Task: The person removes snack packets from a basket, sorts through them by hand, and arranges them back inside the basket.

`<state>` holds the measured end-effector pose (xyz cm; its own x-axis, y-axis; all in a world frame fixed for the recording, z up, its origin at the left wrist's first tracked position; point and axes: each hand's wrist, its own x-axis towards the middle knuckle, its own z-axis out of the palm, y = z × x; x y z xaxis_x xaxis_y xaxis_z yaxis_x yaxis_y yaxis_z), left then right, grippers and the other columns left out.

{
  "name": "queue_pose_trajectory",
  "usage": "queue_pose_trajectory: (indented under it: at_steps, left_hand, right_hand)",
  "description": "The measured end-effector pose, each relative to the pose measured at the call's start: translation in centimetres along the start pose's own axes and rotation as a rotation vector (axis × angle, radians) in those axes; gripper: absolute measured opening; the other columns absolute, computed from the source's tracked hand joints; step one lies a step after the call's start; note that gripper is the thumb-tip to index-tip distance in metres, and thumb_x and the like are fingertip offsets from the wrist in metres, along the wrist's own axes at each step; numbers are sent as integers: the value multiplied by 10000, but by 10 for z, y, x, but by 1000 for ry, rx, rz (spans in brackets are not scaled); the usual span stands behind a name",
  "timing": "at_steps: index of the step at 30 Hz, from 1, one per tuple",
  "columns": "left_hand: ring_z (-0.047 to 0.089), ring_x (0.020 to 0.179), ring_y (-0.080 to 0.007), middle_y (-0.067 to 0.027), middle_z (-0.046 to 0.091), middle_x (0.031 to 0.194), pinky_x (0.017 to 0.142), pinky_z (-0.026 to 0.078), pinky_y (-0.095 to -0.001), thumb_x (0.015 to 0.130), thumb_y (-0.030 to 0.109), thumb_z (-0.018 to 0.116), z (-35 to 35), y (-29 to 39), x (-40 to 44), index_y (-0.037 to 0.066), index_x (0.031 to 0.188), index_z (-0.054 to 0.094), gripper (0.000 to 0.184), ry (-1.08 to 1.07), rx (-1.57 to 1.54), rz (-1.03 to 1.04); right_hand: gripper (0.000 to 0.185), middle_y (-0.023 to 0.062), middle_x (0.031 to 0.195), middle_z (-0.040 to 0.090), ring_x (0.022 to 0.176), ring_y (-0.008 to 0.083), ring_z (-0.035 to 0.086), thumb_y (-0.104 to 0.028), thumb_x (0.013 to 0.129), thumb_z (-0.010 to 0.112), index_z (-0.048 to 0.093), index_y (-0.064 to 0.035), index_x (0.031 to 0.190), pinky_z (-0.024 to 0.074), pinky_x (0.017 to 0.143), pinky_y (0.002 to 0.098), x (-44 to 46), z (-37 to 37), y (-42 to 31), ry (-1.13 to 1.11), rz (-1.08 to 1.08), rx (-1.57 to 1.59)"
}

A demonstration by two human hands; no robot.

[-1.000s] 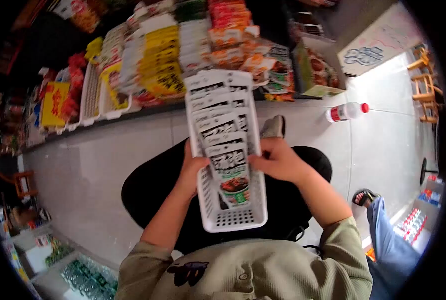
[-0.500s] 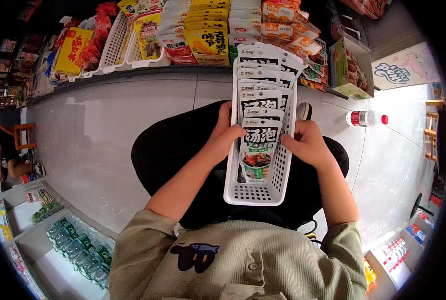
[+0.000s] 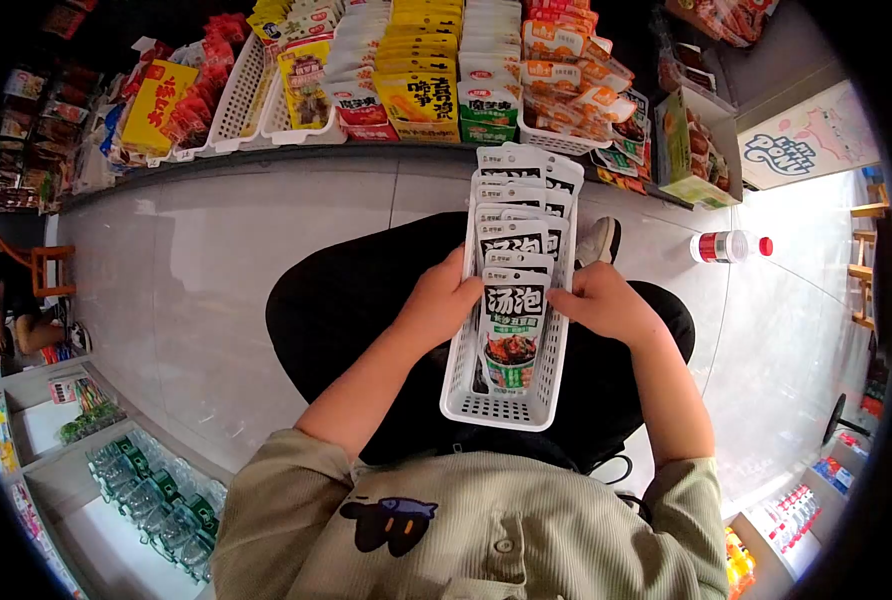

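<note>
A long white perforated basket (image 3: pixel 501 410) is held over my lap, its far end pointing at the shelf. Overlapping white and black snack packets (image 3: pixel 512 335) stand in a row inside it, and its near end shows bare slotted floor. My left hand (image 3: pixel 444 300) grips the left wall, thumb over the rim beside the front packet. On the opposite wall, my right hand (image 3: pixel 598 300) is closed the same way, its thumb close to that packet's right edge. The fingers under and behind the walls are hidden.
Ahead, a shelf edge (image 3: pixel 266 160) carries baskets of yellow, white and orange packets. A bottle with a red cap (image 3: pixel 731 247) lies on the tiled floor. Crates with green-capped bottles (image 3: pixel 156 500) are at lower left. Another person (image 3: pixel 16 305) is at the far left.
The basket and both hands have moved right since the first frame, then slightly down and left since the second. The shelf now shows more fully beyond the basket. Both hands keep their hold.
</note>
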<state>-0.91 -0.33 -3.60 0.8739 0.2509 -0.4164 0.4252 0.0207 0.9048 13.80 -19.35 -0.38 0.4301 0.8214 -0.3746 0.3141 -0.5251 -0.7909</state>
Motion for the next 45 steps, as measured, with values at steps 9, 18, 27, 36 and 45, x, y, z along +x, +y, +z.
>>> queue_pose_trajectory:
  at_steps: [9, 18, 27, 36, 45]
  left_hand:
    - [574, 1044, -188, -129, 620, 1127, 901, 437, -303, 818, 10, 439, -5, 14, 7, -2, 1244, 501, 431, 72, 150, -2]
    - [598, 1033, -348, -222, 621, 1090, 885, 457, -390, 835, 86, 449, -6, -2, 14, -5, 1222, 497, 400, 109, 133, 84]
    - [561, 1035, -176, -125, 604, 1130, 907, 424, -287, 821, 2, 455, -4, -2, 26, -25, 1244, 495, 425, 149, -5, 68]
    - [595, 1034, -342, -213, 622, 1088, 889, 447, -379, 825, 77, 479, -10, -11, 51, -7, 1197, 519, 383, 172, 86, 134]
    - [617, 944, -190, -138, 646, 1046, 840, 463, -292, 797, -12, 466, -8, -5, 44, -32, 1201, 520, 408, 191, 151, 76]
  right_hand:
    - [353, 66, 502, 522, 484, 109, 487, -234, 858, 606, 601, 57, 659, 393, 468, 293, 8, 2, -1, 36, 96, 96]
    - [363, 68, 563, 572, 521, 115, 534, -265, 884, 583, 623, 60, 728, 421, 493, 280, 16, 7, 18, 38, 88, -54]
    - [419, 93, 634, 615, 593, 147, 624, -310, 904, 578, 621, 86, 772, 516, 550, 285, 24, -3, 5, -13, 256, 137]
    - [412, 81, 684, 634, 581, 141, 614, -317, 925, 544, 634, 73, 825, 511, 523, 276, 48, -1, 25, -29, 274, 232]
    - [409, 110, 570, 600, 509, 184, 610, -295, 883, 546, 617, 74, 722, 496, 504, 305, 45, 0, 19, 0, 303, 70]
